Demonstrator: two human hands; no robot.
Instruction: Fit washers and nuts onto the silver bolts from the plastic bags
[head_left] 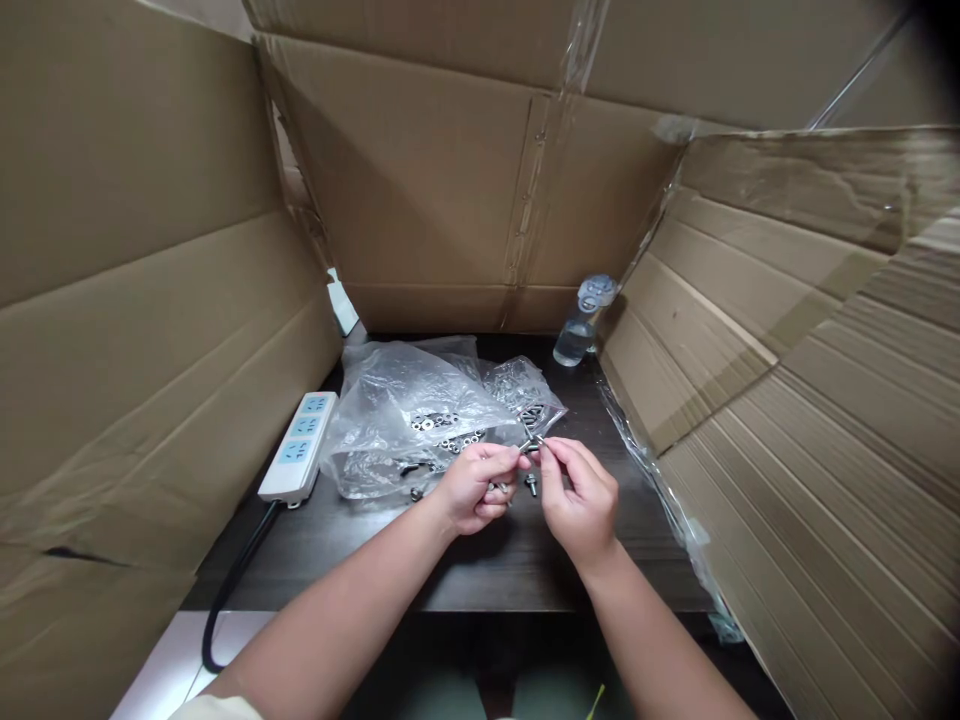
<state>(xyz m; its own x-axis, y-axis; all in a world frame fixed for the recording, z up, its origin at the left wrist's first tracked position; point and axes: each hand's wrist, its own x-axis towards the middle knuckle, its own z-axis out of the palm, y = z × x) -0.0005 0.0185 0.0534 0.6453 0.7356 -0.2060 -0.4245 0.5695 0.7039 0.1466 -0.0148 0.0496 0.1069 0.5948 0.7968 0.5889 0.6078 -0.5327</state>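
Observation:
My left hand (480,488) is closed, pinching a small metal bolt (526,446) between thumb and forefinger. More small shiny metal parts (498,487) show at its curled fingers. My right hand (581,495) is closed too, its thumb and fingertips on a thin metal piece (539,439) that meets the bolt; its exact kind is too small to make out. Just below, between the hands, a loose bolt (532,485) stands on the dark table (510,570). Behind my left hand lies a clear plastic bag (390,390) with several nuts and washers (450,432) at its opening.
Another clear bag of metal parts (525,385) lies behind the hands. A white power strip (302,445) with a black cable (238,570) is on the left. A water bottle (580,325) stands at the back right. Cardboard walls (420,180) enclose the table's back and sides.

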